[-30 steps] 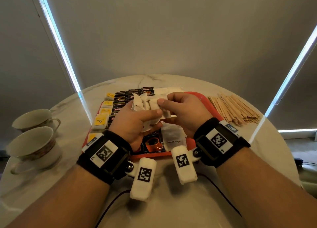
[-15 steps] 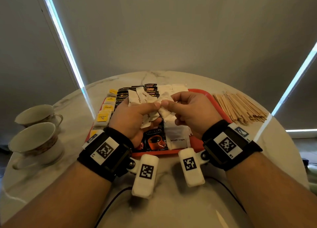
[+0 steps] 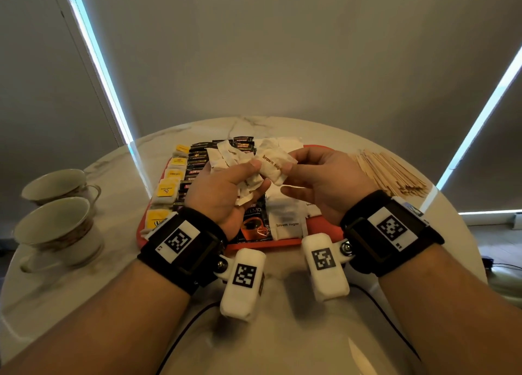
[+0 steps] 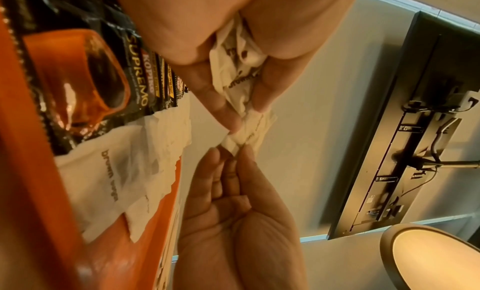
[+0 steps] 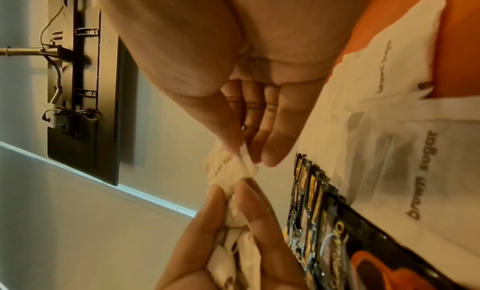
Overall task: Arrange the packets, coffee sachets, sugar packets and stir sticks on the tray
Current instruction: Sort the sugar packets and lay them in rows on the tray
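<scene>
Both hands are raised above the red tray [image 3: 319, 235]. My left hand [image 3: 226, 194] grips a bunch of white brown sugar packets [image 3: 226, 160], seen crumpled in its fingers [image 4: 233, 68]. My right hand [image 3: 316, 182] pinches one brown sugar packet [image 3: 272, 165] by its end between thumb and forefinger [image 5: 244, 160], next to the left thumb. On the tray lie rows of dark coffee sachets [image 3: 197, 160], yellow-labelled packets [image 3: 166, 189], a large black coffee sachet [image 3: 254, 222] and more brown sugar packets [image 3: 286, 219]. Wooden stir sticks [image 3: 389, 174] are heaped on the table right of the tray.
Two empty teacups [image 3: 56, 228] stand at the left of the round marble table [image 3: 282, 332]. A black cable [image 3: 180, 332] runs along the near table surface. Grey blinds hang behind the table.
The right hand has drawn one brown sugar packet out of the left hand's bunch toward the right, turning its label up. Both hands stay above the tray.
</scene>
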Tool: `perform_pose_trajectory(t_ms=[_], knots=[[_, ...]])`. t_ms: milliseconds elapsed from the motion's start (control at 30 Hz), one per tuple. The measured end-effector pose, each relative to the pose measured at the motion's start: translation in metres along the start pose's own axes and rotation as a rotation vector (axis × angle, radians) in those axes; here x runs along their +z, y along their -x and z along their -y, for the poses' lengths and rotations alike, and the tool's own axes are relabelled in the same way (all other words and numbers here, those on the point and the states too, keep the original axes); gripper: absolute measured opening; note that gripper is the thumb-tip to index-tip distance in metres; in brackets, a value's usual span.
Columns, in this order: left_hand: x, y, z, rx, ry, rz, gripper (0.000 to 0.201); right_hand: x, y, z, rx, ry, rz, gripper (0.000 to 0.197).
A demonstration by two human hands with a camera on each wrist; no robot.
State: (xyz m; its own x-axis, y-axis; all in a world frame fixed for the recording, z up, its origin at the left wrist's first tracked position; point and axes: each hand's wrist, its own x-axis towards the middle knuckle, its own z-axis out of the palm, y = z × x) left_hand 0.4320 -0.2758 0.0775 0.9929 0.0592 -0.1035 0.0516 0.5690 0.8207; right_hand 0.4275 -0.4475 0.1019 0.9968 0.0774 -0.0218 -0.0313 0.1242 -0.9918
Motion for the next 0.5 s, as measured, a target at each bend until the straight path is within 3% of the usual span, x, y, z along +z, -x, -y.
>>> perform_pose_trajectory(t_ms=[133,233,333,500], knots=[[0.000,0.000,0.003,0.011,-0.047,-0.010,0.049,-0.022,0.001,-0.001,0.043,0.031,-0.185,0.012],[-0.001,-0.002,0.002,0.015,-0.076,-0.016,0.048,-0.042,0.005,-0.006,0.157,0.150,-0.278,0.014],[-0.002,-0.002,0.001,0.011,-0.093,-0.022,0.049,-0.055,0.008,-0.010,0.269,0.303,-0.327,0.013],[-0.001,0.000,0.001,0.001,-0.104,-0.028,0.050,-0.060,0.009,-0.010,0.316,0.462,-0.351,0.011]])
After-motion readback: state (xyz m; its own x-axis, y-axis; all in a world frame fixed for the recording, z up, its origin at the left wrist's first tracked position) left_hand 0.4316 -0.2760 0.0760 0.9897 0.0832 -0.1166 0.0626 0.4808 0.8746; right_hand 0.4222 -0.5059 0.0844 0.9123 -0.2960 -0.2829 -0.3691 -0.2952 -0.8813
